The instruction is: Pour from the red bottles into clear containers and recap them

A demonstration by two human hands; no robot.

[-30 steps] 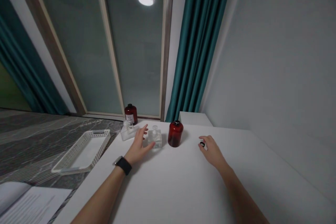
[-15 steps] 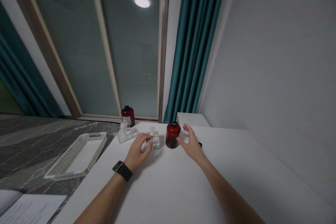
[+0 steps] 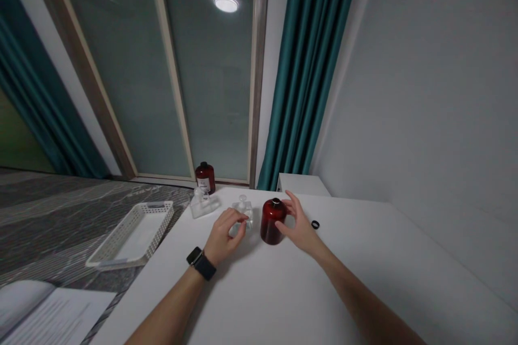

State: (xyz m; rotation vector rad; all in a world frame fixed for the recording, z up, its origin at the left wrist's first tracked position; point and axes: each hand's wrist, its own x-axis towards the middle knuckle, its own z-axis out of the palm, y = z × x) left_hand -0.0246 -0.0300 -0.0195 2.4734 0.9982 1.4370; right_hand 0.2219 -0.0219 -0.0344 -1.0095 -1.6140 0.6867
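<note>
A brown-red bottle (image 3: 271, 228) with an uncovered neck stands on the white table. My right hand (image 3: 298, 226) holds it from the right, thumb in front and fingers behind. My left hand (image 3: 226, 233), wearing a black watch (image 3: 201, 263) at the wrist, hovers to the left of the brown bottle. Its fingers are curled, with a small gap between thumb and fingertips, and I see nothing held in them. Just behind that hand stands a clear glass bottle (image 3: 244, 206) with a round stopper, partly covered by the fingers. A small black ring (image 3: 315, 224) lies to the right of my right hand.
At the table's far left corner are a clear bottle (image 3: 204, 206) with a rounded top and a labelled brown bottle (image 3: 205, 177). A white perforated basket (image 3: 157, 232) and an open book (image 3: 65, 312) lie left of the white table (image 3: 267, 302). Behind hangs a teal curtain (image 3: 307, 75).
My right hand has closed around the brown bottle, which is now a little nearer to me. My left hand's thumb and fingers have drawn closer together. The view has shifted slightly.
</note>
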